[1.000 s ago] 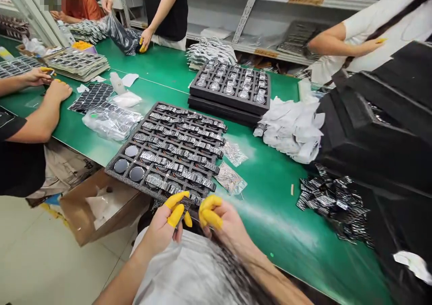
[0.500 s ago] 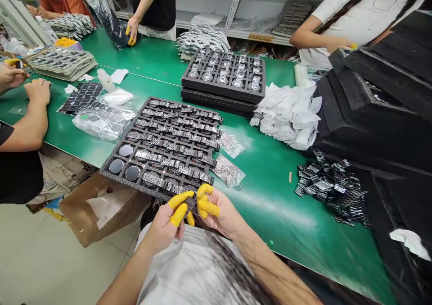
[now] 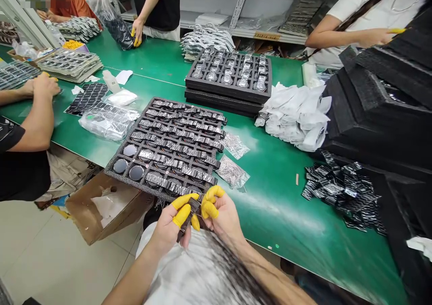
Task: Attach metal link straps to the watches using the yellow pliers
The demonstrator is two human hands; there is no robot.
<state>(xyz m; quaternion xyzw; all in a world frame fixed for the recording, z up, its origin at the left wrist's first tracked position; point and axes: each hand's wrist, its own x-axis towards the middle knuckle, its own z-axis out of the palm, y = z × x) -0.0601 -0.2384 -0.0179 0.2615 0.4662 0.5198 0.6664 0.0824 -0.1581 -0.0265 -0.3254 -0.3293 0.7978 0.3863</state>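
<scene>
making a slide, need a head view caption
Left hand holds a dark strip, right hand close by, near a foam tray of watches.

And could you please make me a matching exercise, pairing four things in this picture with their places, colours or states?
1. Left hand
2. Cardboard box
3. Loose black band links
4. Finger covers on the right hand

A. Yellow
B. Open, lower than the green tabletop
C. Holding a dark watch-band piece
D. Heaped towards the picture's right

Pairs: 1-C; 2-B; 3-D; 4-A
</scene>
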